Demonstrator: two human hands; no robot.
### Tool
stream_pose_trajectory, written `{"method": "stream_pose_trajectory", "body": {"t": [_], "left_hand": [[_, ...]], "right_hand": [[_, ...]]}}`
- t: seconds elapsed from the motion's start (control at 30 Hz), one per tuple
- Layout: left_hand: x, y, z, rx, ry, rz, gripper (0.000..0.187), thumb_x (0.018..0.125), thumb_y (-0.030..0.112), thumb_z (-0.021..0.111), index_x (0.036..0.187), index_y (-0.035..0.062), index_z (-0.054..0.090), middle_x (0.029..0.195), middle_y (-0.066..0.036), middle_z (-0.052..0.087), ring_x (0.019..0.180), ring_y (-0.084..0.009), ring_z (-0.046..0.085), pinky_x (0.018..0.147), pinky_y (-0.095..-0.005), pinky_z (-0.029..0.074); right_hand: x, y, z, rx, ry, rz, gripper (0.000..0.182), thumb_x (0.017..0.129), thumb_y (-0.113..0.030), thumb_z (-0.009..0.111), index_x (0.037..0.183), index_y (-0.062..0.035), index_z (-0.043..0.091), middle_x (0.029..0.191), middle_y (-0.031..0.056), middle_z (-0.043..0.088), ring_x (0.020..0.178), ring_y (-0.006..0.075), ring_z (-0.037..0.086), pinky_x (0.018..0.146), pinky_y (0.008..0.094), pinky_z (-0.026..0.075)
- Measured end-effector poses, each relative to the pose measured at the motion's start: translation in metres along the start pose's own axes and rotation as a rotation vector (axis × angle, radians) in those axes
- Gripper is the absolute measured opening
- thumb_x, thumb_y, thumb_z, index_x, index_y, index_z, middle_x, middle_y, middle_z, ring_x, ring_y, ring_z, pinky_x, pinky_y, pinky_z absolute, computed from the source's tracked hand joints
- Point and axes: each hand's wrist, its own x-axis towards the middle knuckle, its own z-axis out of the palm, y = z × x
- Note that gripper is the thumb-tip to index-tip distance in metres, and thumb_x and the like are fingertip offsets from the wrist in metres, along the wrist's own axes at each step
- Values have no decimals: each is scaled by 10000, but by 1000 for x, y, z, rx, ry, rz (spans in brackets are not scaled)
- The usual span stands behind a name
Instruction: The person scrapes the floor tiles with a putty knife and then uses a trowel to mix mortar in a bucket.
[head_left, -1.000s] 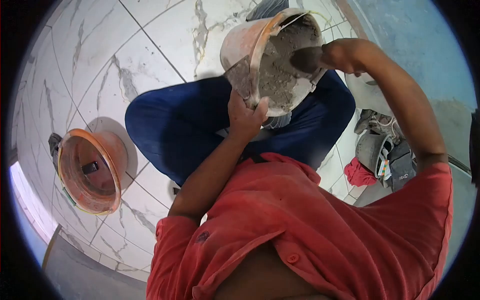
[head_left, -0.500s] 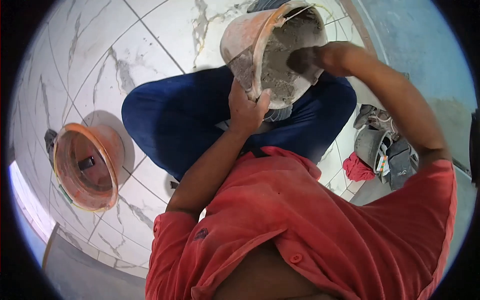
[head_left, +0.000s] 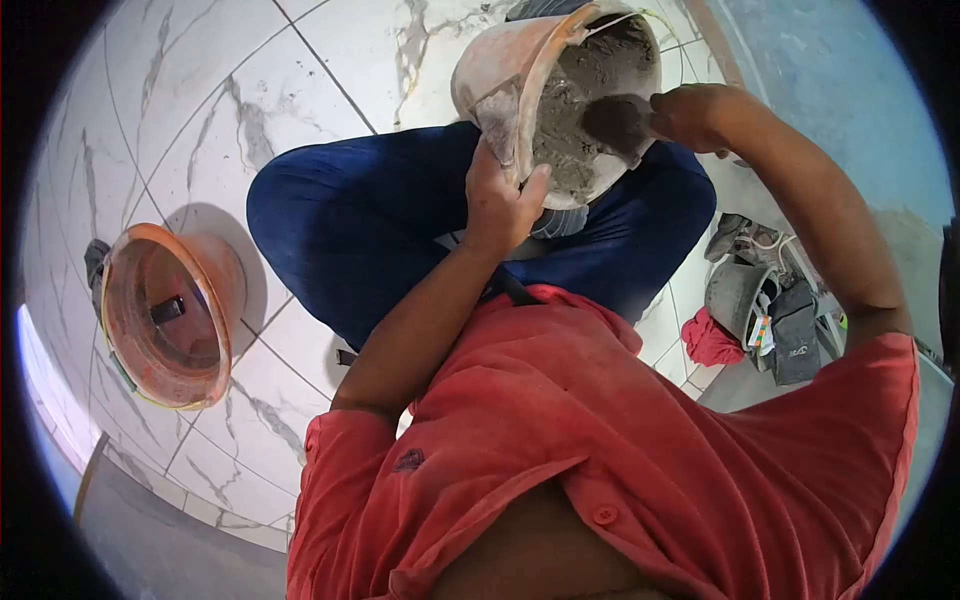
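Observation:
A tilted orange-and-white bucket [head_left: 490,62], crusted with grey residue, rests between my crossed legs with its mouth turned toward the right. Wet grey mortar [head_left: 565,130] coats its inside. My left hand [head_left: 503,200] grips the near rim, thumb and fingers around its edge. At the right side of the mouth, my right hand [head_left: 690,115] is closed on the handle of a trowel; the grey blade [head_left: 615,122] lies against the mortar inside.
On the tiled floor [head_left: 250,400] at the left stands an orange bucket [head_left: 235,275] with a small dark object [head_left: 167,310] inside. At the right are a grey bucket [head_left: 733,298], a red cloth [head_left: 708,340] and a dark bag [head_left: 796,335], near a blue wall [head_left: 850,90].
My right hand and the trowel have shifted slightly right, and more of the blade shows. My left hand still holds the rim. The view has shifted a little.

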Motion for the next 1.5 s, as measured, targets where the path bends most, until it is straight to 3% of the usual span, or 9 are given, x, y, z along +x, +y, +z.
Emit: {"method": "stream_pose_trajectory", "body": {"t": [0.1,0.17,0.4,0.5,0.57,0.6,0.7,1.4,1.5], "left_hand": [[5,-8,2,33,8,98,582,754,93,721,1267,-31,477,1116,-225,593,1003,-367,618,900,-418,482],[6,-8,3,43,-20,116,565,746,92,723,1249,-32,497,1139,-233,584,1030,-379,606,912,-420,474],[13,1,4,132,-30,185,584,739,76,727,1264,-33,498,1159,-235,582,1070,-397,593,929,-425,469],[6,-1,1,100,26,148,585,738,71,729,1263,-36,494,1147,-235,582,1049,-410,592,921,-431,472],[11,-4,5,95,4,191,587,736,75,736,1258,-35,492,1121,-229,586,1017,-417,594,902,-435,477],[11,-4,5,200,-30,202,618,758,34,710,1314,-55,453,1196,-219,585,1082,-303,602,949,-378,462],[10,-5,12,106,-43,207,546,741,87,742,1219,-30,505,1088,-243,589,1001,-423,596,880,-446,480],[13,1,2,128,-6,234,524,755,117,722,1195,-36,480,1074,-267,590,1000,-458,582,867,-487,463],[15,1,5,109,11,202,535,757,116,722,1209,-34,478,1082,-267,588,1013,-457,579,879,-483,460]], "right_hand": [[3,10,1,-100,43,75,285,981,-166,440,1122,52,558,1122,208,599,912,340,696,700,437,587],[28,29,10,-528,124,-279,351,1009,-224,389,1175,40,551,1088,216,646,772,344,712,608,435,584],[36,-5,-8,-225,103,-1,344,1003,-238,396,1217,-33,571,1158,205,649,890,356,698,763,469,563],[18,25,-9,-719,231,-269,334,1005,-270,420,1220,-65,572,1155,171,657,1002,362,669,832,479,547],[13,22,-1,-666,273,-186,316,996,-255,438,1221,-79,573,1127,173,666,1019,362,663,844,472,544],[9,23,2,-617,322,-86,301,986,-240,456,1221,-93,575,1099,175,675,1037,363,656,856,464,540],[33,9,15,-408,385,-13,303,957,-189,487,1227,-78,570,1070,177,684,1039,356,658,865,462,535],[-21,17,-17,-622,298,-35,361,973,-307,456,1138,-44,640,1064,200,685,1043,352,652,849,476,525],[-27,19,-22,-483,524,52,327,960,-275,477,1124,-50,649,1020,195,693,1000,343,670,837,465,535]]}}
